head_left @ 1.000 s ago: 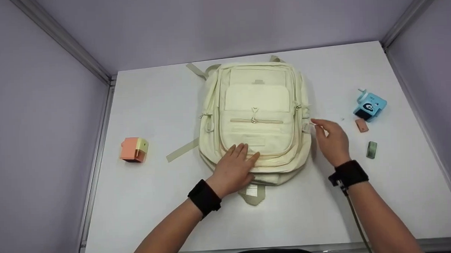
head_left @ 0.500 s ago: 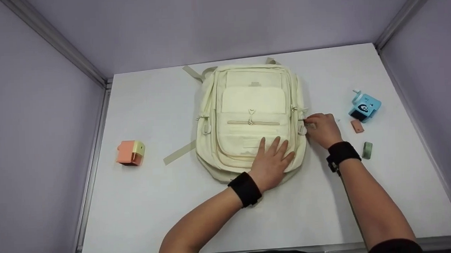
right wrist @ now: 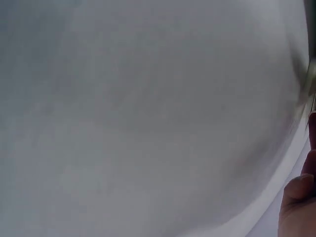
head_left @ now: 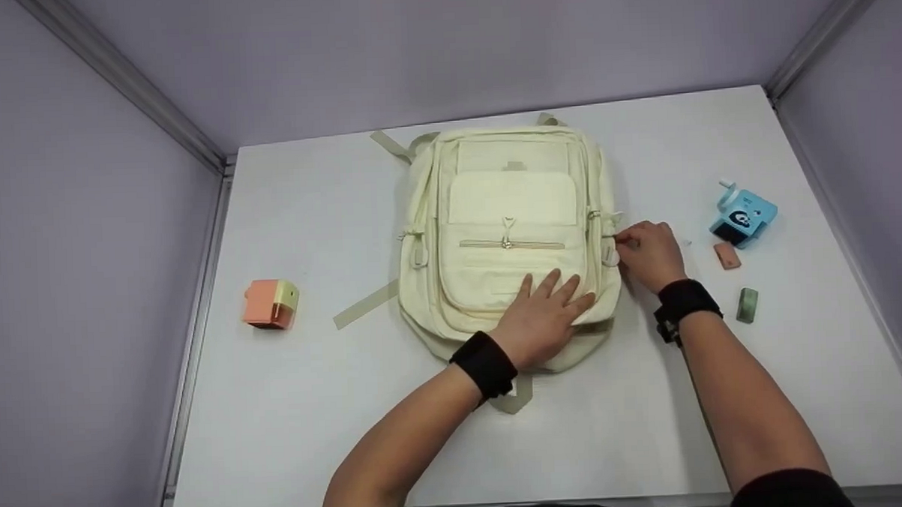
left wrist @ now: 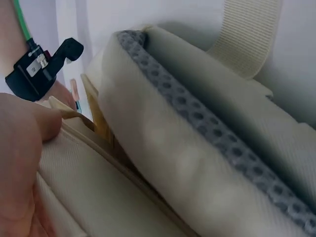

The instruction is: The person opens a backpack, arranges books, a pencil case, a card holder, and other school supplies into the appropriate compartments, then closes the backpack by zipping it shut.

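Observation:
A cream backpack [head_left: 513,199] lies front up on the white table, with a zipped front pocket. Its grey mesh edging [left wrist: 197,116] shows in the left wrist view. My left hand [head_left: 543,321] rests on the lower right of its front, fingers spread. My right hand [head_left: 652,255] pinches a small part at the bag's right side, just above a pale side buckle [head_left: 610,254]; the fingertips hide what the part is. In the right wrist view, only some fingers [right wrist: 298,186] show at the right edge.
To the right are a blue panda pencil sharpener [head_left: 744,215], a small orange-brown block [head_left: 727,256] and a green block [head_left: 748,305]. A pink-and-yellow sharpener-like box [head_left: 270,304] stands left. Loose straps [head_left: 366,304] stick out from the bag. Lilac panels [head_left: 481,42] enclose the table.
My left hand has slid rightward across the bag's lower front, its fingers spreading. My right hand, first just off the side buckle, has closed in against the bag's right edge.

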